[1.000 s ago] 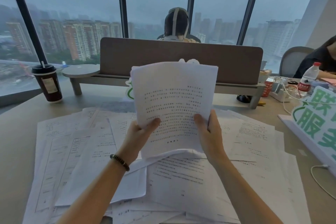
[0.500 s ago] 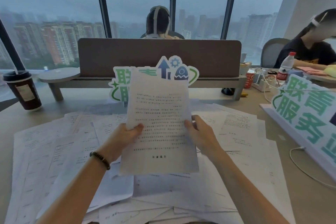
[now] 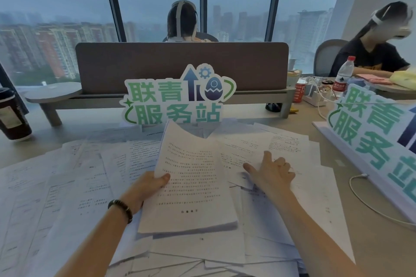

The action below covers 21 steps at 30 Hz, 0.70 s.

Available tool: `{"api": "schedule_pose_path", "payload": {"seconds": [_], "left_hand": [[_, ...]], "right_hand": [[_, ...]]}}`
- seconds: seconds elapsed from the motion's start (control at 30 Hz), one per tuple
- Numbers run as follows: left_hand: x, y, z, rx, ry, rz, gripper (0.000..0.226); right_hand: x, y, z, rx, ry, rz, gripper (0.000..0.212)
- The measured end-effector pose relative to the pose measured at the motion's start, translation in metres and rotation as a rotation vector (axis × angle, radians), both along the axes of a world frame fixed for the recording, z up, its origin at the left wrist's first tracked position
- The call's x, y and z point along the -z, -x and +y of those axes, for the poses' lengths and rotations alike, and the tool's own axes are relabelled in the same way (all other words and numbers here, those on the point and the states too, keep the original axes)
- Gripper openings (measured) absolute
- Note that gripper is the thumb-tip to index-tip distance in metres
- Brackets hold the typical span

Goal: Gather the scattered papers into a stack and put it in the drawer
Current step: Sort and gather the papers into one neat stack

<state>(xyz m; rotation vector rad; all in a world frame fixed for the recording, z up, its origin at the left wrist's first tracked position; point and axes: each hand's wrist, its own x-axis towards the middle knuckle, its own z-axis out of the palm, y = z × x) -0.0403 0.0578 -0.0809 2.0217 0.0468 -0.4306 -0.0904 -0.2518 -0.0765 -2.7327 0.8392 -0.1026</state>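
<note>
While the left hand (image 3: 147, 189) pinches the gathered stack (image 3: 191, 184) by its edge, thumb on top, seemingly to keep it free for adding sheets, the right hand (image 3: 271, 174) rests with fingers spread on the scattered papers (image 3: 270, 146) just beside. The stack is thin, white, printed, curling upward above the surface (image 3: 382, 243).

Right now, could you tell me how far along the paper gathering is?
Early. Done: a thin stack of printed sheets is collected. In hand: the left hand grips that stack by its left edge while the right hand rests on loose sheets beside it. Left: many scattered papers cover the desk; no drawer is in view.
</note>
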Motion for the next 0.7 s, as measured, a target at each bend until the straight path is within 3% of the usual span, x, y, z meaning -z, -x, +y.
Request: {"api": "schedule_pose_path", "payload": {"seconds": [0.2,0.47,0.7], "left_hand": [[-0.001,0.001,-0.002,-0.015,-0.015,-0.012,0.024],[0.000,-0.002,-0.004,-0.029,-0.011,0.018,0.024],[-0.006,0.003,0.000,-0.063,0.140,0.033,0.023]], "right_hand": [[-0.004,-0.014,-0.008,0.026,-0.065,0.035,0.083],[-0.013,-0.026,-0.013,0.109,-0.649,-0.296,0.052],[-0.021,-0.009,-0.038,0.087,-0.678,-0.349,0.039]]}}
